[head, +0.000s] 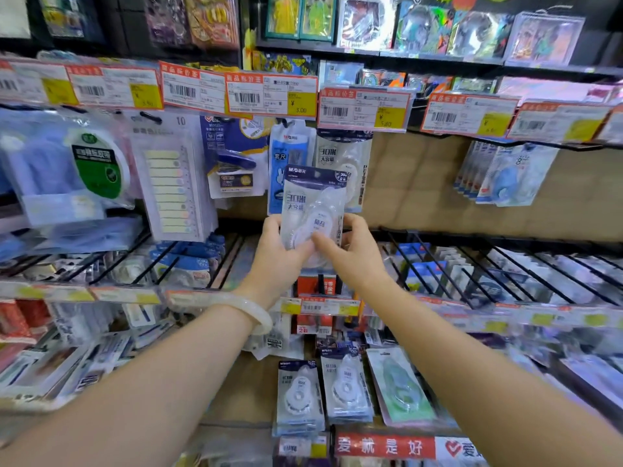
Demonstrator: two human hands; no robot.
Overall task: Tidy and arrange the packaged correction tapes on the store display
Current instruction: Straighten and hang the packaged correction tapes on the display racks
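Two hands on one pack: we had our left hand (274,251) and right hand (350,251) both clamped on a packaged correction tape (312,203), held up in front of the display at mid height, just under the row of price tags (271,96). Left gripped the lower left edge of the card, right pinched the lower right, with a finger lying across the blister. Pack stood upright, long axis vertical with a slight lean, printed face toward us, dark header end up, blister bulge low. A matching hung pack (350,163) sat right behind it, same white 30-metre design, partly hidden. We judged the step as re-hanging this pack in front of that one, so roughly mid-task, since more tapes (347,385) lay loose on the lower shelf (236,392) and likely needed sorting too. Next move called for lifting the header so its hang hole met the peg tip, then sliding back; we could not see the peg or the hole clearly. A pale bangle (242,308) sat on the left wrist
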